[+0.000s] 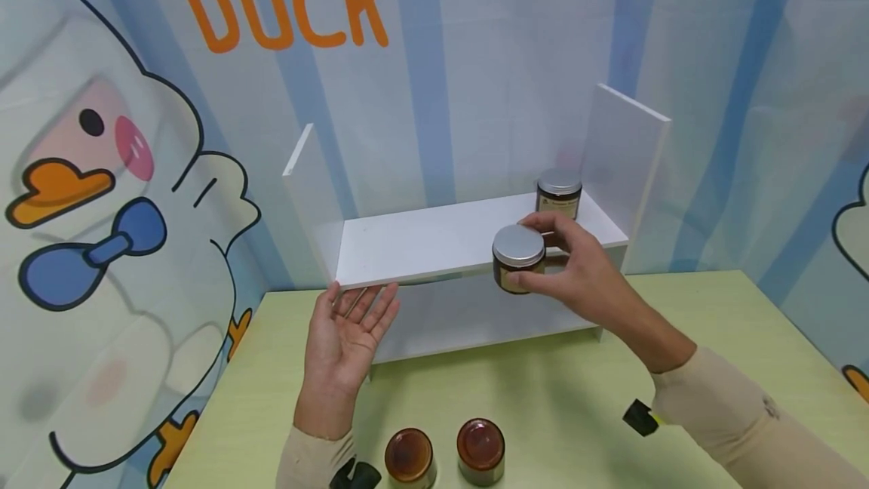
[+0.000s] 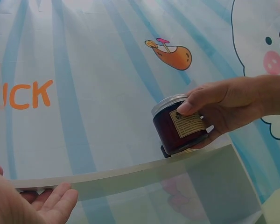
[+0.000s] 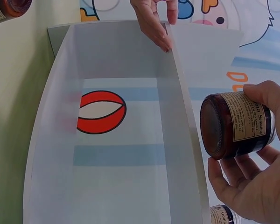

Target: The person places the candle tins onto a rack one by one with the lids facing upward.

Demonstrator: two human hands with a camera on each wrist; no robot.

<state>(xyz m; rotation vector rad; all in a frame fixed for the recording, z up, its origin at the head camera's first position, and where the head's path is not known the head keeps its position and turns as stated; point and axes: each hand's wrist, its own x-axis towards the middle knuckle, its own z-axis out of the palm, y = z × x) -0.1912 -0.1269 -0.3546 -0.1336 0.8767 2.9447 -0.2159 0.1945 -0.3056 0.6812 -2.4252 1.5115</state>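
My right hand (image 1: 584,270) pinches a dark amber candle jar (image 3: 245,123) with a silver lid and a cream label between thumb and fingers. In the head view this jar (image 1: 519,259) appears in front of the upper shelf's front edge, towards the right. A similar jar (image 1: 560,195) stands on the upper shelf (image 1: 421,244) at its right end. My left hand (image 1: 349,338) is palm up, its fingertips at the underside of the shelf's left front corner, fingers fairly straight and holding nothing.
Two more amber jars, one (image 1: 410,457) left and one (image 1: 480,451) right, stand on the pale green table (image 1: 686,338), no silver lid showing on top. White side panels (image 1: 627,157) rise at both shelf ends. A lower shelf (image 1: 468,315) lies beneath. A printed curtain (image 1: 475,96) hangs behind.
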